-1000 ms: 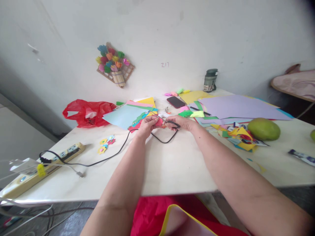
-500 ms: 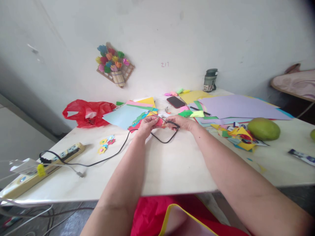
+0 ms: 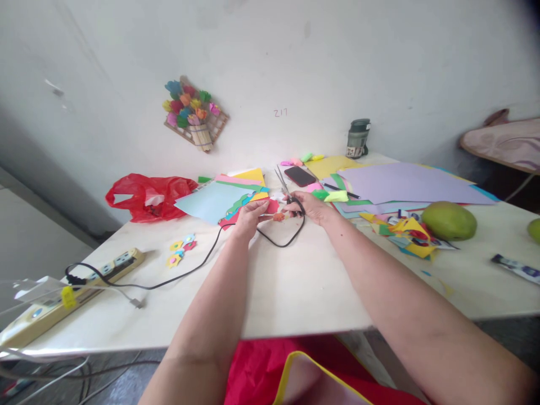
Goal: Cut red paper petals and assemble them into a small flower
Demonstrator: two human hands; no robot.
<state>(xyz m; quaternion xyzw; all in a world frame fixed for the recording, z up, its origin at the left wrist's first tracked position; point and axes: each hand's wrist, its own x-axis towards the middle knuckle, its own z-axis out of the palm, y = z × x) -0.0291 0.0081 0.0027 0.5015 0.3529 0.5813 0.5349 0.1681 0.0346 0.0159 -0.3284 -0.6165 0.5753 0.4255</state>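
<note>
- Right hand (image 3: 310,207): fingers clamped on the handles of the scissors (image 3: 287,190), which point away from the person, blades parted.
- Left hand (image 3: 252,218): thumb and forefinger pinched together on red paper (image 3: 273,207), just beside the scissors.
- Both items sit over the far middle of the white table (image 3: 291,292), short of the phone (image 3: 299,176).
- Paper flowers (image 3: 174,260) lie to the left; paper scraps (image 3: 411,233) lie right, beside a green fruit (image 3: 449,220).

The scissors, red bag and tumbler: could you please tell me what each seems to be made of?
Scissors: probably metal blades, grey with a slight sheen; the dark handles, partly hidden by the right hand, could be plastic.
Red bag: likely thin plastic film, glossy and crinkled.
Tumbler: dull green, smooth; coated metal or plastic, I cannot tell.
</note>
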